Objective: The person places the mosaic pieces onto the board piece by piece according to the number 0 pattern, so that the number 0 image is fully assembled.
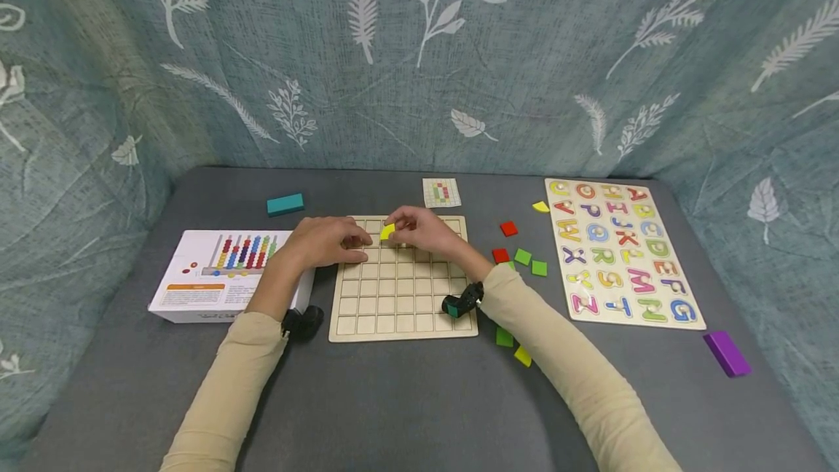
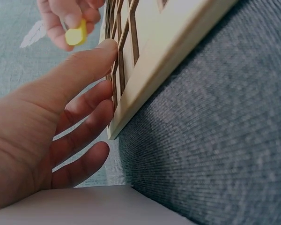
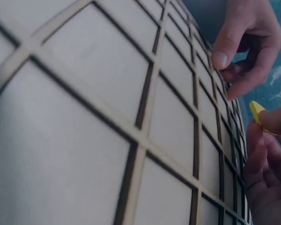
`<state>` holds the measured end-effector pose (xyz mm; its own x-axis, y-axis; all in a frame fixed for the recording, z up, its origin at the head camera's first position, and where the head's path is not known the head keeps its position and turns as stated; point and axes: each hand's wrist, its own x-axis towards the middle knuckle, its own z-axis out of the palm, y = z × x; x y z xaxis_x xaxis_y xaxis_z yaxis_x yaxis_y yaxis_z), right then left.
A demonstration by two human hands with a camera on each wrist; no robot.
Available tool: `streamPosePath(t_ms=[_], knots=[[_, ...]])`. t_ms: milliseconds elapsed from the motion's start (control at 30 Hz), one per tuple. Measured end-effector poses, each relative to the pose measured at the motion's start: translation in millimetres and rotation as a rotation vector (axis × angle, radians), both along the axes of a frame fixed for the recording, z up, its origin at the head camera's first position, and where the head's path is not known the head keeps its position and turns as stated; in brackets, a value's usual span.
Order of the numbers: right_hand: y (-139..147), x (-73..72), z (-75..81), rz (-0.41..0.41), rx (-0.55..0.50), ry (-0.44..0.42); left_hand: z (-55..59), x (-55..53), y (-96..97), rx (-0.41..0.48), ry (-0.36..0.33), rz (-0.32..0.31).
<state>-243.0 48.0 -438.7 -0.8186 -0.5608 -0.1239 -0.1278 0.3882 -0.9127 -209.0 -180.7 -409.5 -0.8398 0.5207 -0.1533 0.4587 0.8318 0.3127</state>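
Right hand (image 1: pixel 426 230): thumb and fingers pinching one yellow tile (image 1: pixel 387 231). Tile sits over the upper-left part of the wooden grid board (image 1: pixel 387 306), near its far edge; in the left wrist view it shows in the fingertips; whether it touches the grid cannot be told.

Left hand (image 1: pixel 326 240): nothing gripped; fingers relaxed, slightly bent, at the board's upper-left edge, just beside the right hand. Firm contact with the wood uncertain.

Surroundings: board flat on the dark grey table (image 1: pixel 393 406). White box (image 1: pixel 226 272) with a printed bead-stacker picture left of the board, partly behind the left arm. Pattern card (image 1: pixel 442 193) just beyond the board's far edge. To the right, loose red tiles (image 1: pixel 508 229) and green tiles (image 1: pixel 522 256), some near the right sleeve; farther right, alphabet puzzle board (image 1: pixel 632 320). Teal block (image 1: pixel 285 205) beyond the box; purple block (image 1: pixel 727 353) near the puzzle's near-right corner
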Motion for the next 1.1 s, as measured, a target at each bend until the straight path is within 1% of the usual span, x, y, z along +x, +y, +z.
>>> streamPosePath(t_ms=[100, 300, 500, 667, 867, 1000, 1100], knots=[[1.2, -1.4, -2.3, 0.015, 0.03, 0.038, -0.9, 0.1, 0.5, 0.003, 0.001, 0.005], [2.1, -0.4, -2.2, 0.033, 0.064, 0.05, -2.2, 1.5, 0.5, 0.009, 0.004, 0.009], [-0.9, 1.3, -2.8, 0.045, 0.123, 0.169, -2.0, 1.5, 0.9, 0.006, 0.012, 0.016], [-4.3, 3.8, -4.2, 0.05, 0.173, 0.219, -2.3, 2.1, 1.4, 0.0, 0.006, 0.017], [-5.8, 5.1, -1.9, 0.101, 0.247, 0.363, -2.1, 2.5, 1.8, 0.003, 0.003, 0.021], [-7.1, 5.9, 1.0, 0.135, 0.293, 0.394, -2.0, 1.2, 0.6, 0.011, 0.006, 0.007], [-7.7, 7.1, 2.8, 0.137, 0.339, 0.413, -1.4, -0.2, -0.1, 0.018, 0.001, 0.0]])
